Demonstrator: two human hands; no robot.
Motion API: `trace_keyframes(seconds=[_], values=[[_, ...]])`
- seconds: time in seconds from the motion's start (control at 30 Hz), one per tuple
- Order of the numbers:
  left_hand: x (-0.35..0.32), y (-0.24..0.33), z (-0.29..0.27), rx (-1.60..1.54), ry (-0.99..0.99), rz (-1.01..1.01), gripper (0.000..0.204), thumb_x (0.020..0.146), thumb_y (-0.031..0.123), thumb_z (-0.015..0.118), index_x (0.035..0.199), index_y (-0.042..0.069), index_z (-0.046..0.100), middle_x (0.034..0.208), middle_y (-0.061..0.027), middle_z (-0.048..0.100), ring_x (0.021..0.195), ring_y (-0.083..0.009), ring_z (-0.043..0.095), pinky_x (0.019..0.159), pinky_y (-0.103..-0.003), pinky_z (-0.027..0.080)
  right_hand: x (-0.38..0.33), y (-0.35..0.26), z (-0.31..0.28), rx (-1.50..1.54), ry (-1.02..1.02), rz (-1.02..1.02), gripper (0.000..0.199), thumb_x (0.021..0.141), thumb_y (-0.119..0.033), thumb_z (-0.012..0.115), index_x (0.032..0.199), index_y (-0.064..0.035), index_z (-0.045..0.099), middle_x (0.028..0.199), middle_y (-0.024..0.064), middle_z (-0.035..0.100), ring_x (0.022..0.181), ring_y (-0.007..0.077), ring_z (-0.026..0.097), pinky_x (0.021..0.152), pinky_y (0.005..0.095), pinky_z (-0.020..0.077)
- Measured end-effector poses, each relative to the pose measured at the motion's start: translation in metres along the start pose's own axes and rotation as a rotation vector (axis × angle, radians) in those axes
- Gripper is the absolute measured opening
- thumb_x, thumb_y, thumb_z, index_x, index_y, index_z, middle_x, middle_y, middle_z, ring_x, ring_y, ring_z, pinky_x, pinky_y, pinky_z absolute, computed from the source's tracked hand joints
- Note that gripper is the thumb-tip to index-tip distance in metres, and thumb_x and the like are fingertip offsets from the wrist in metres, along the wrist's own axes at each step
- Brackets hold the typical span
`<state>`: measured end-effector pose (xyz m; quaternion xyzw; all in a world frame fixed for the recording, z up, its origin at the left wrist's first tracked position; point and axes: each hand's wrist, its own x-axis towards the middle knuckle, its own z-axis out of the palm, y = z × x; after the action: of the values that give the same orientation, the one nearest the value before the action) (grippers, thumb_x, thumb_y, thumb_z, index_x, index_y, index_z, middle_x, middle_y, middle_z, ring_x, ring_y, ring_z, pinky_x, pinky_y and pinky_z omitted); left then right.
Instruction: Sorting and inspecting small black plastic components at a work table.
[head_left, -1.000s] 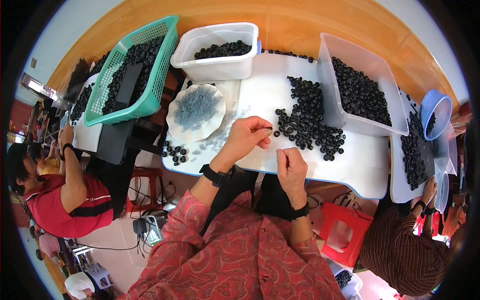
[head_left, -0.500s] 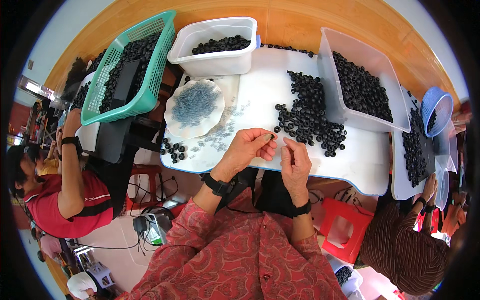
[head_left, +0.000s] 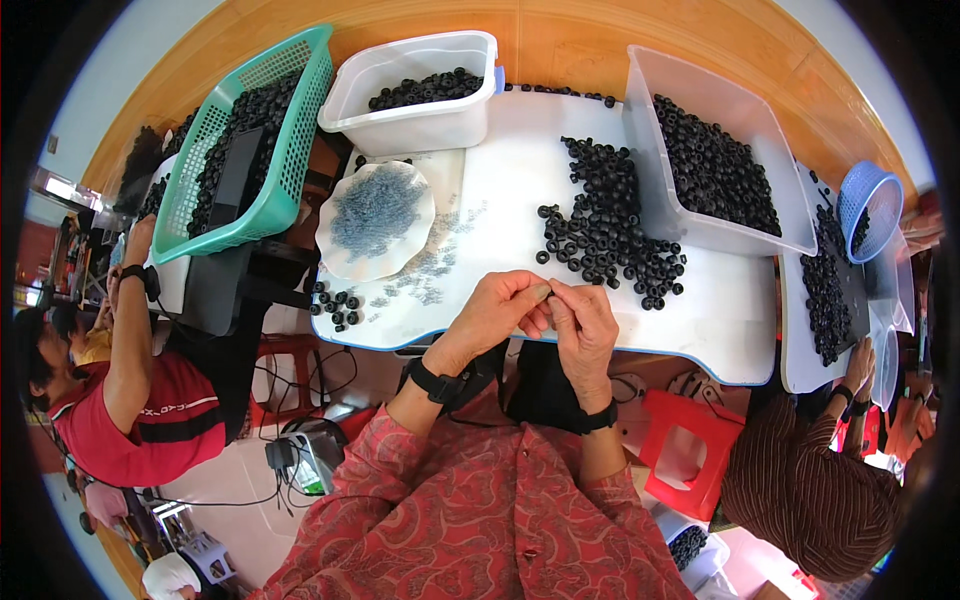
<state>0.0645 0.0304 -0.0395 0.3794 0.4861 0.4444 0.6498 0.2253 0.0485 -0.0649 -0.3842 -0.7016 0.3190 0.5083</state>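
Note:
My left hand [head_left: 503, 312] and my right hand [head_left: 583, 335] meet over the front edge of the white table [head_left: 505, 190]. Both are closed in a pinch, thumb against forefinger, their tips touching. Whatever they pinch is too small and covered to make out. Just beyond my right hand lies a loose heap of small black ring-shaped parts [head_left: 610, 215]. To the left, a scalloped white plate [head_left: 415, 245] carries a mound of tiny clear bluish pieces [head_left: 377, 212]; more of these are scattered beside the plate.
Black parts fill a clear plastic bin [head_left: 660, 200], a white tub [head_left: 415, 128] and a green basket [head_left: 250, 235]. Several black parts [head_left: 338, 302] sit at the table's left corner. People work on both sides. A red stool [head_left: 690, 440] stands at right below.
My right hand has moved left and up to my left hand, so the fingertips, apart before, now meet. A small dark thing at my left fingertips is now hidden. The view has shifted slightly.

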Motion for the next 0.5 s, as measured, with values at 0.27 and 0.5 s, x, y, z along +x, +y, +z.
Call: trace_keyframes(seconds=[0.27,0.5], values=[[0.004,0.001,0.006,0.052,0.11,0.07,0.02,0.098,0.016,0.06,0.102,-0.003,0.067,0.078,-0.0057,0.067,0.063,-0.0098,0.063,0.055,-0.024,0.054,-0.001,0.001,-0.001,0.039,0.055,0.034,0.013,0.088,0.002,0.068,0.101,0.0007,0.067,0.092,0.0058,0.059,0.066,0.0091,0.057,0.056,0.0227,0.047],[0.027,0.007,0.004,0.67,0.396,0.519,0.021,0.088,0.007,0.064,0.108,0.003,0.067,0.083,-0.0161,0.065,0.071,-0.0307,0.065,0.064,-0.037,0.052,-0.003,0.004,0.002,0.1,0.089,0.136,0.009,0.087,0.002,0.068,0.095,0.0011,0.062,0.088,0.0077,0.062,0.058,0.0108,0.059,0.052,0.024,0.0459]])
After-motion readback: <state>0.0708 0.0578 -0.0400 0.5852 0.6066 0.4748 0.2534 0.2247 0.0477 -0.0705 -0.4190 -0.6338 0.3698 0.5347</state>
